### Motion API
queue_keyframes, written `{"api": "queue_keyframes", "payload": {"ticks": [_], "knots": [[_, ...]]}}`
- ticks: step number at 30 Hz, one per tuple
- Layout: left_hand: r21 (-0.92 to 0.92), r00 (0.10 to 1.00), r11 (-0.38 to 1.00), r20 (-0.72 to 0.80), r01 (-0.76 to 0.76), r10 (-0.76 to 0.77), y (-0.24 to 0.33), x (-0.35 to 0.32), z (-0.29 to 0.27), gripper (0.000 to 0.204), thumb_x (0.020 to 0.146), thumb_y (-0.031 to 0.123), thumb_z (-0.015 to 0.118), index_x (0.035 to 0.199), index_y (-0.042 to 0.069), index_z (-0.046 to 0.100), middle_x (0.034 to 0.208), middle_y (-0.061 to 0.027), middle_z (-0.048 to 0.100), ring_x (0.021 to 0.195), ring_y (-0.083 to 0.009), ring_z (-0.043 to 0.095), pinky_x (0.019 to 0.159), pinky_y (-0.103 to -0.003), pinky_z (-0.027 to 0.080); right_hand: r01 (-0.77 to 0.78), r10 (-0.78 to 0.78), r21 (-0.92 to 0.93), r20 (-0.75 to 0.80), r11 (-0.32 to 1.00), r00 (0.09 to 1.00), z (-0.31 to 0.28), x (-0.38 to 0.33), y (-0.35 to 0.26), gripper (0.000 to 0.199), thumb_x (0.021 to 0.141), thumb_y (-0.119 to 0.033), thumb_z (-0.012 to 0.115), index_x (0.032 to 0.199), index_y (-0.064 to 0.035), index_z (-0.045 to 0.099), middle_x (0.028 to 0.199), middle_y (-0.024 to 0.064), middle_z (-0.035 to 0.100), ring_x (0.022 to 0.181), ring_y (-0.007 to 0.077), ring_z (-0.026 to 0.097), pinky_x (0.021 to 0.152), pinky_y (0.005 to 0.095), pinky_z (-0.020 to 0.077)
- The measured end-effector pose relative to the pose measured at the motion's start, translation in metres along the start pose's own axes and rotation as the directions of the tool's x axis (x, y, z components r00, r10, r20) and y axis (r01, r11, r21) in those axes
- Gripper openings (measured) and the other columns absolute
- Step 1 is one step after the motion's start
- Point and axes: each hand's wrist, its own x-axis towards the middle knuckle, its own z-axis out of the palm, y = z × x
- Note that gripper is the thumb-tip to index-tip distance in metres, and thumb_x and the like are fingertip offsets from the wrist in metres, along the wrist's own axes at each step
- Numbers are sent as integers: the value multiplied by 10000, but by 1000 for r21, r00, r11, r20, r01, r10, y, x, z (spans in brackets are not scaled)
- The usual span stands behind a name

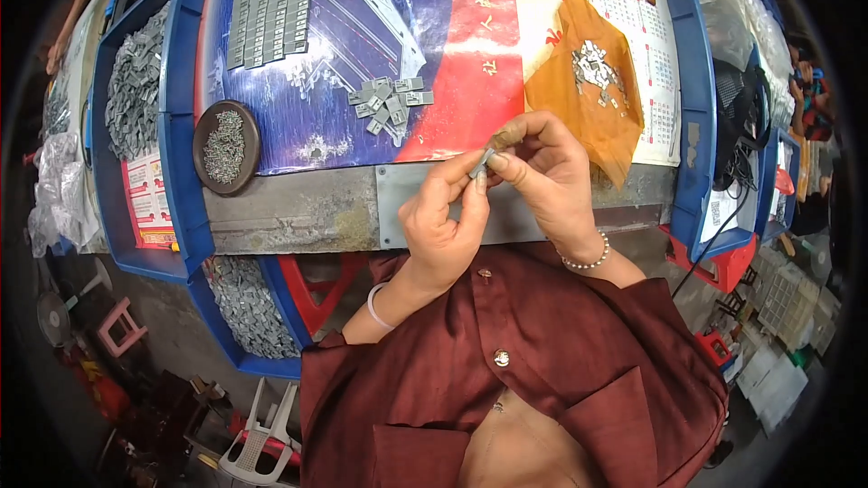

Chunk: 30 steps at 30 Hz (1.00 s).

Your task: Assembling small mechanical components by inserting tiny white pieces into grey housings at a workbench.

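Note:
Just past the table's near edge, my left hand (447, 213) and my right hand (553, 173) meet, closed in a pinch on one small grey block-like piece (482, 164). The fingertips cover much of it, so its exact kind is unclear. Beyond my left hand lies a loose pile of similar grey pieces (389, 107). Long rows of grey pieces (271, 7) are lined up farther back. Past my right hand, small silvery flat bits (595, 70) lie scattered on an orange-brown sheet (553, 72). To the left, a round brown dish (201, 149) holds many tiny metal parts (224, 146).
A blue bin (185, 81) of grey pieces stands at the left, above a lower blue bin (298, 294) also full. Another blue bin (692, 136) with black items is at the right. Printed poster sheets (461, 63) cover the tabletop. Plastic stools (262, 452) stand below.

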Motion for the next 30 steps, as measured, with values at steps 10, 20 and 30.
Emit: {"api": "queue_keyframes", "payload": {"ticks": [10,20,30], "knots": [[-87,973,970,68,226,-221,6,2,-8,132,904,-27,545,1032,-58,536,831,-136,703,751,-150,690,664,-252,548,-79,81,-30,56,996,995,-3,5,4,200,850,-30,686,962,-30,520,823,2,546,721,51,525,647,198,477],[-217,926,901,127,376,-356,15,-1,-14,117,930,-5,522,1040,-41,529,803,-96,692,726,-110,664,667,-229,533,-252,226,176,154,952,962,-9,1,-7,200,876,-3,621,1052,-24,528,952,33,570,855,81,573,756,223,482],[-194,935,915,114,353,-336,12,-8,-6,115,912,-13,532,1024,-39,530,822,-118,701,747,-123,677,656,-241,548,-75,81,-74,86,994,993,-5,-11,0,172,842,29,574,994,-20,511,905,11,538,780,46,517,696,200,457]]}}
